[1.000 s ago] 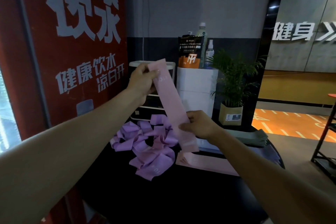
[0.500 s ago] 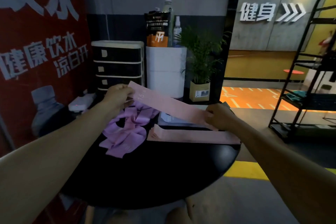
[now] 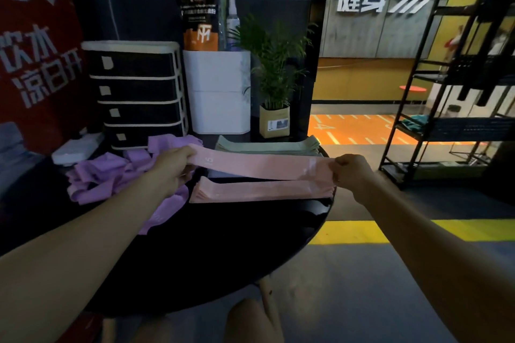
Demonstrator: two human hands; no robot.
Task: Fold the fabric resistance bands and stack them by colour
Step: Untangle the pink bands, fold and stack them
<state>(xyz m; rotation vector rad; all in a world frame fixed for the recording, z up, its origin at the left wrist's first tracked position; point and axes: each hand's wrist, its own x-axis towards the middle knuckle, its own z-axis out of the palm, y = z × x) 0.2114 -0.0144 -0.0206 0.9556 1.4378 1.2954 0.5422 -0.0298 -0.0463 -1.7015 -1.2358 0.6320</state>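
Within the last second the pink band (image 3: 259,166) had swung from near upright to level, pinched taut at its ends by the left hand (image 3: 174,166) and right hand (image 3: 352,172), just above the pink stack (image 3: 250,192) near the bench's far right edge; stacking looked imminent. Dim light blurred the purple heap (image 3: 106,178) and green stack (image 3: 267,145)

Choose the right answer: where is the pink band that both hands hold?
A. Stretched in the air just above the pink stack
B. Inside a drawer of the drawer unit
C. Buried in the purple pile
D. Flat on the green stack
A: the left hand and right hand each grip one end of the pink band, which hangs level over the pink stack on the black table.
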